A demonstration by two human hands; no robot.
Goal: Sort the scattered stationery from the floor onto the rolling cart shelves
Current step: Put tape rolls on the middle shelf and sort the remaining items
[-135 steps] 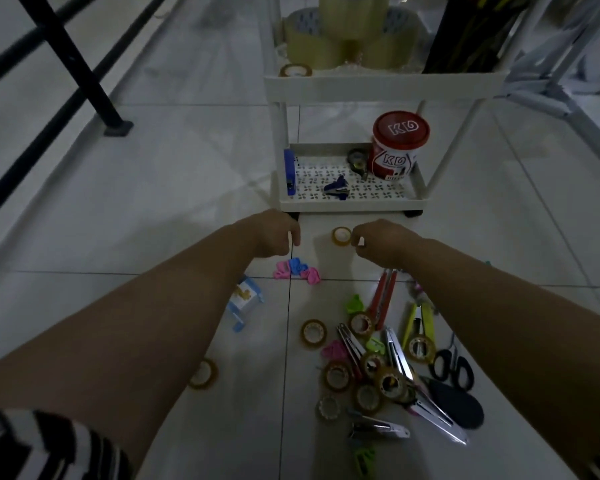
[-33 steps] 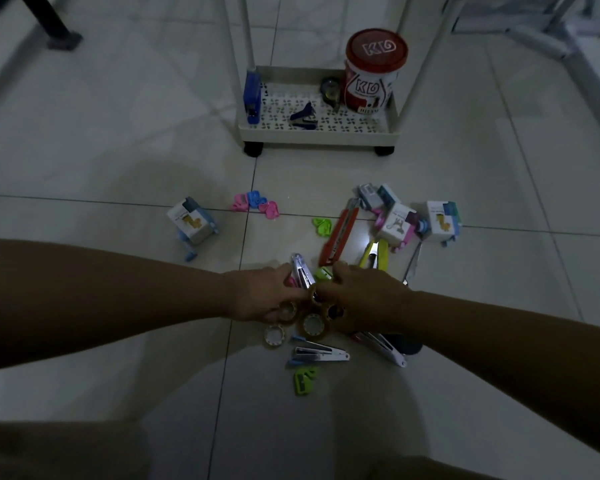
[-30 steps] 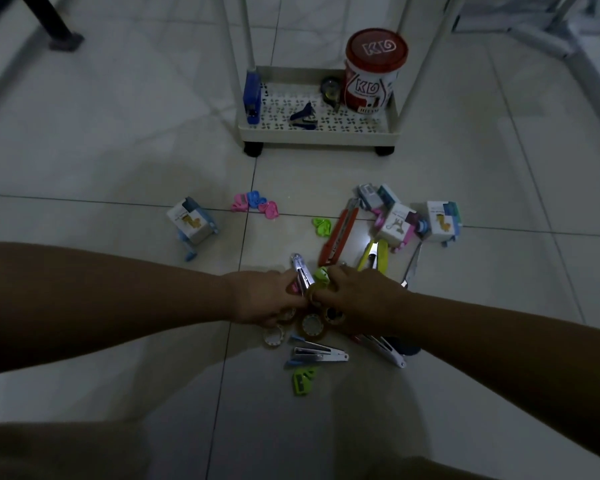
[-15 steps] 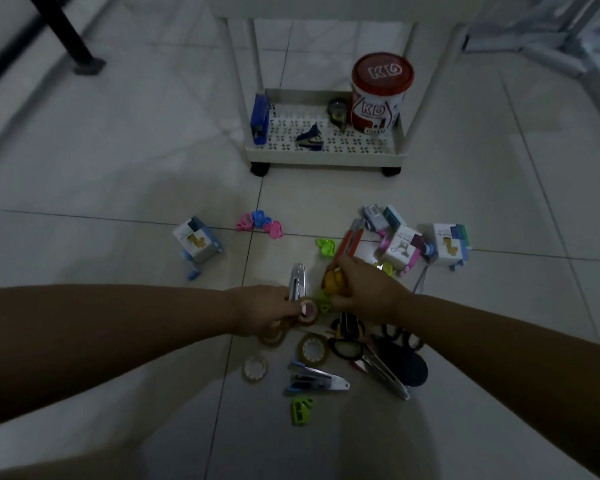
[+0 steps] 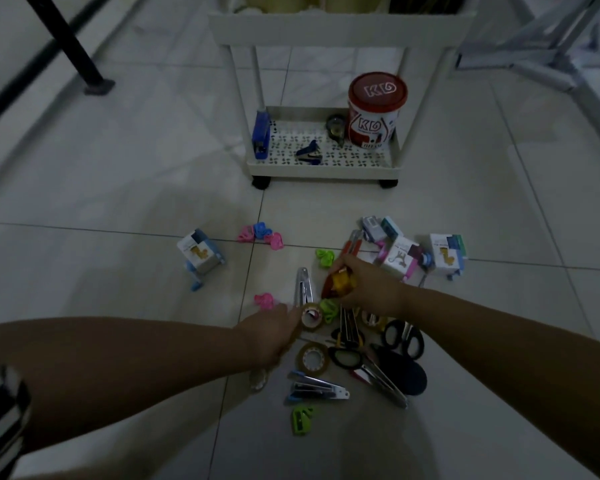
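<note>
Right hand [image 5: 364,287] grips stacked tape rolls [image 5: 340,283]; left hand [image 5: 269,336] apparently pinches another roll [image 5: 310,317].

Rolling cart [image 5: 326,169] stands at far side of floor, pile of stationery near side. On cart bottom shelf: stapler [image 5: 260,136] at left edge, staple remover [image 5: 309,156] in middle, tub [image 5: 374,112] at right, tape dispenser [image 5: 336,128] just left of tub. On floor: small box [image 5: 201,256] left of pile, cluster of boxes [image 5: 413,254] right. Left hand [image 5: 274,336] touches tape roll [image 5: 310,317]; right hand [image 5: 364,285] holds stack of tape rolls [image 5: 338,282] above pile. Scissors [image 5: 402,341] right of another tape roll [image 5: 313,356]; floor stapler [image 5: 316,389] nearer camera.
</note>
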